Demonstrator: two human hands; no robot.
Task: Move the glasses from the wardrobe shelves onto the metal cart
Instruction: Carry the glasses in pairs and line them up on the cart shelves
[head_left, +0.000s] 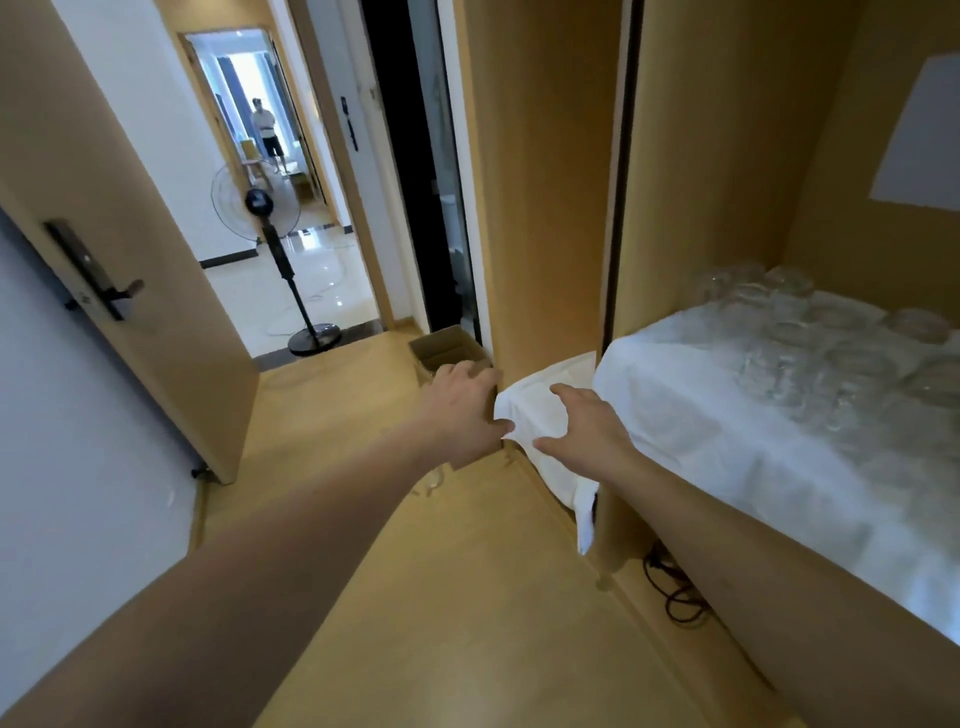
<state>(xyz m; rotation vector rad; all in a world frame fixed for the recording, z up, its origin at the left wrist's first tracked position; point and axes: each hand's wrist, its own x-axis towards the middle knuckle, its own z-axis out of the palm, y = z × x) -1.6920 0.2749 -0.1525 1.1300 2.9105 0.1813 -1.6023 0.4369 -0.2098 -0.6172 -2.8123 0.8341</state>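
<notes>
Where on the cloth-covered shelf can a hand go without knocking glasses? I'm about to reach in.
The front and left of the white cloth, from the wardrobe's side panel to the shelf's front edge, lies bare. The glasses crowd the back and right, packed close up to the rear wall. Both hands, left and right, are at the cloth's hanging corner.

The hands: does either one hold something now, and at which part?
Neither hand clearly holds anything. The left hand and right hand reach with spread fingers toward the hanging edge of the white cloth; no glasses are held.
</notes>
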